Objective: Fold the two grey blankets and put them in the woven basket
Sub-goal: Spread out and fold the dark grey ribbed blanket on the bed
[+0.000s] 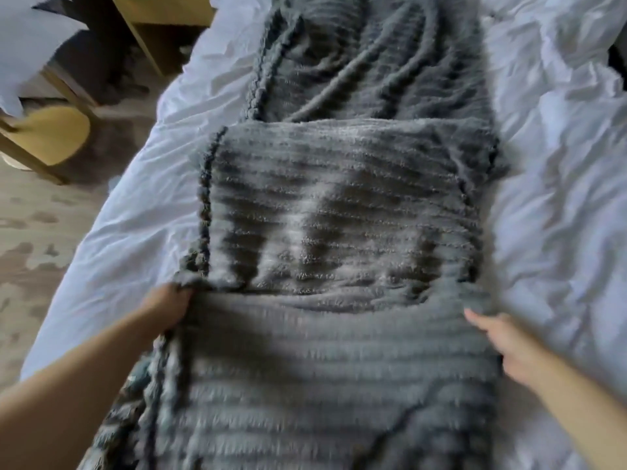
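A grey ribbed blanket [339, 205] with a pom-pom edge lies lengthwise down a white bed, folded into a long strip with layers overlapping. My left hand [166, 305] grips the blanket's left edge at a fold line, fingers tucked into the fabric. My right hand [498, 337] is at the right edge of the same fold; its fingers are partly hidden by the fabric, one finger pointing out. The near part of the blanket [322, 385] is blurred. No woven basket is in view.
The white crumpled bedding [559, 198] spreads on both sides of the blanket. To the left are a patterned carpet [30, 239] and a chair with a yellow seat [54, 134]. A wooden furniture frame [142, 25] stands at the far left.
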A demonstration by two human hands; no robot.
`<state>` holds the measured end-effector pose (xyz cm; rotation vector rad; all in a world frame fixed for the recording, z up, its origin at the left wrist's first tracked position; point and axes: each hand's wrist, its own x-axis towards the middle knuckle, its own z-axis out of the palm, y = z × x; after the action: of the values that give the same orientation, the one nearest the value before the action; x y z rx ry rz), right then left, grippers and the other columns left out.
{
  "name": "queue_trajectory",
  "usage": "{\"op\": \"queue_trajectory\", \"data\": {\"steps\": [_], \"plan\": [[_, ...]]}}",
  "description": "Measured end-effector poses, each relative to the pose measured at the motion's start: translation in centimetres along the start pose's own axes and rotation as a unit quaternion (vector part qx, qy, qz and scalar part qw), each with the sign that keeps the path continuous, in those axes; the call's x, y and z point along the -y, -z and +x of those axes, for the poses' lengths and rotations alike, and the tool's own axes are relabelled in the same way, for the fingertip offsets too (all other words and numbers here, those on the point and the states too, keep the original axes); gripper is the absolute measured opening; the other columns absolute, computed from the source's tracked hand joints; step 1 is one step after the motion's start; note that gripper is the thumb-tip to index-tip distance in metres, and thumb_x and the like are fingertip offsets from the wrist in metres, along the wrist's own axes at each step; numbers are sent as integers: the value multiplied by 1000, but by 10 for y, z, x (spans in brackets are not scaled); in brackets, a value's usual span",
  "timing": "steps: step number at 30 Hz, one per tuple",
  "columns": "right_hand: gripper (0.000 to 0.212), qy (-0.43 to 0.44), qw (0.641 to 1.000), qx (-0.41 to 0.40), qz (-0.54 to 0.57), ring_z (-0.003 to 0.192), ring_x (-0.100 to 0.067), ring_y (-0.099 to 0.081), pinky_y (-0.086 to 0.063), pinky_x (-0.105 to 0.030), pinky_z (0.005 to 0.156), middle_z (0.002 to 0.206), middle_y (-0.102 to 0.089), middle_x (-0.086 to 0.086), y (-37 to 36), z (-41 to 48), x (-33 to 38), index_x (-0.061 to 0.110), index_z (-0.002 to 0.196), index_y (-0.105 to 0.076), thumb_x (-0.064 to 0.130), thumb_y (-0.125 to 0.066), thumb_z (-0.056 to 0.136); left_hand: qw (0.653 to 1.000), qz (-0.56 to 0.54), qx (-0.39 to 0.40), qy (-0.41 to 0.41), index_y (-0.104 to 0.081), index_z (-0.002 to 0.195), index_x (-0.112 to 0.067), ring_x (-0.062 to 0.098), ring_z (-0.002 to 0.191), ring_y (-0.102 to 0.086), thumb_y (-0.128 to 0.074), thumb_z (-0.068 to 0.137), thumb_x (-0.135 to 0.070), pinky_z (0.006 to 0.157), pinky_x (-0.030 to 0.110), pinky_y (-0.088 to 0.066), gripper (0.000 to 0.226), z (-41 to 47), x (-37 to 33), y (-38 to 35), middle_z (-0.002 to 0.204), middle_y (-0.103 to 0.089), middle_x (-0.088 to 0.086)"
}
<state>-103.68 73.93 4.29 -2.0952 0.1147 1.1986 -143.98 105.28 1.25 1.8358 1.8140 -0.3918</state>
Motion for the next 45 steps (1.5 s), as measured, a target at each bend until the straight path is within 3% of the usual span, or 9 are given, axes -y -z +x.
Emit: {"op": "queue_trajectory", "data": {"steps": [4,7,14,18,25,29,33,39,45], "plan": [[19,101,977,-101,160,85,-22,-67,-52,-49,89,102,-70,-5,14,17,87,21,88,-66,39,-65,88,971,-153,-180,-34,-64,103,4,47,99,-59,-46,98,-31,84,45,-45,39,30,-37,46,105,-63,34],[35,76,975,-58,198,82,-14,-67,-55,-32,72,98,-70,5,0,31,108,26,97,-62,59,-55,87,969,-202,-141,7,-60,107,0,42,95,-61,-54,92,-43,85,44,-50,46,42,-44,46,104,-64,28],[48,-92,995,28,2,116,-28,-54,-43,-41,98,133,-52,2,-18,14,-30,23,129,-51,54,-48,92,985,-149,-49,76,-62,68,-1,35,73,-64,-66,77,-60,65,38,-49,60,-30,23,-18,70,-66,23],[49,-160,986,-11,-43,121,-34,-52,-41,-49,104,134,-55,-13,-18,1,-101,8,136,-48,39,-47,98,986,-104,-96,89,-64,96,-10,34,108,-50,-68,74,-60,91,42,-46,55,-81,61,-55,104,-60,19],[31,-71,964,-131,-219,85,-36,-58,-44,-40,72,98,-63,-22,-24,-16,-110,-7,113,-59,16,-58,93,968,-114,-183,130,-69,95,-17,31,116,-45,-67,76,-59,100,44,-43,46,-154,91,-103,118,-52,14],[44,72,915,-230,-323,113,-44,-47,-43,-51,92,127,-46,-28,-48,-26,-79,2,124,-51,10,-65,82,939,-220,-176,196,-66,111,-8,29,121,-41,-66,84,-44,102,40,-37,44,-189,87,-122,119,-54,18],[49,262,887,-164,-342,121,-40,-41,-38,-47,101,136,-39,-21,-104,-51,-59,6,128,-50,2,-60,80,944,-239,-98,203,-58,76,-5,33,90,-57,-70,80,-44,72,40,-42,41,-214,95,-135,79,-61,14],[31,417,821,49,-386,113,-24,-47,-43,-32,89,127,-43,-5,-216,-119,-63,13,117,-56,6,-52,87,949,-258,76,167,-65,95,-19,18,78,-65,-76,74,-48,65,27,-48,38,-232,131,-139,87,-69,0],[68,462,642,371,-487,121,-24,-50,-47,-39,95,147,-36,7,-306,-198,-115,27,137,-43,-4,-43,77,932,-358,40,40,-68,82,-4,4,99,-51,-79,76,-27,78,16,-34,26,-235,164,-130,106,-55,-4]]}}
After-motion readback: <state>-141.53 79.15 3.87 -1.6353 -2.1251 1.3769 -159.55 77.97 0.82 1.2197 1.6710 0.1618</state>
